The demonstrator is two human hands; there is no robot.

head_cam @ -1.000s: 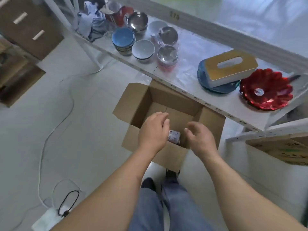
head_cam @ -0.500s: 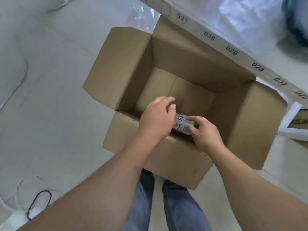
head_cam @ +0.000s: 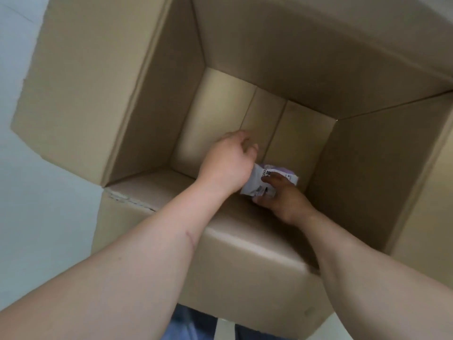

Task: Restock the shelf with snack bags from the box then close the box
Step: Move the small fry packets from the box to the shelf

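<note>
An open cardboard box point(head_cam: 157, 99) fills the head view, its flaps folded outward. Both my hands reach deep inside it. A small white and purple snack bag point(head_cam: 259, 182) lies near the box's bottom by the near wall. My right hand point(head_cam: 282, 197), in shadow, pinches the bag with thumb and fingers. My left hand point(head_cam: 228, 165) sits just left of the bag with its fingers curled downward; its fingertips are hidden, so whether they touch the bag is unclear. The rest of the box floor looks bare.
Pale floor point(head_cam: 36, 217) shows to the left of the box. My jeans-clad legs point(head_cam: 191, 325) appear below the box's near wall. The shelf is out of view.
The camera has dropped close over the box, so the shelf left the view. Both hands went deeper inside, and my right hand now holds the bag low in the box.
</note>
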